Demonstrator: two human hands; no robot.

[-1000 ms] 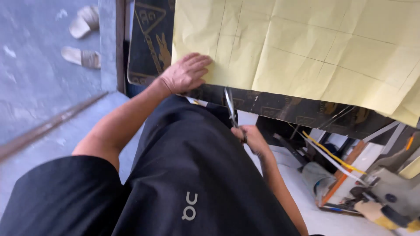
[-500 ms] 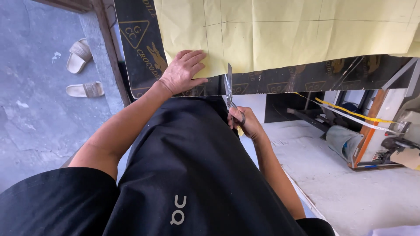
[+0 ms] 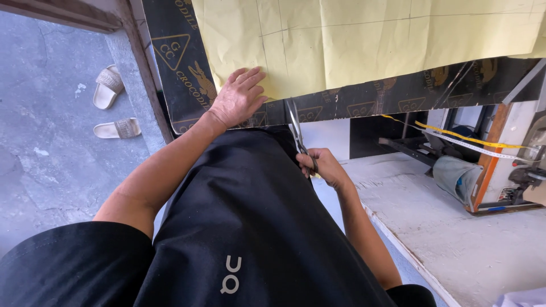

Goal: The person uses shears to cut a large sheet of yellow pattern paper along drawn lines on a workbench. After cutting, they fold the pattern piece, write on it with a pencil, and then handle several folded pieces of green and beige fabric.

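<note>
A large sheet of yellow pattern paper (image 3: 364,40) with pencil lines lies on a black board (image 3: 182,74). My left hand (image 3: 239,98) presses flat on the paper's near corner, fingers spread. My right hand (image 3: 319,166) grips the handles of a pair of metal scissors (image 3: 296,126). The blades point up to the paper's near edge, just right of my left hand. My black shirt fills the bottom of the view.
Two beige sandals (image 3: 109,86) lie on the grey concrete floor at left. A yellow tape measure (image 3: 455,136) hangs at right near a grey roll (image 3: 458,177) and an orange-framed stand. A white surface (image 3: 455,227) sits at lower right.
The view has tilted so the board and paper sit higher. My right hand has raised the scissors to the paper's edge. My left hand stays pressed on the corner.
</note>
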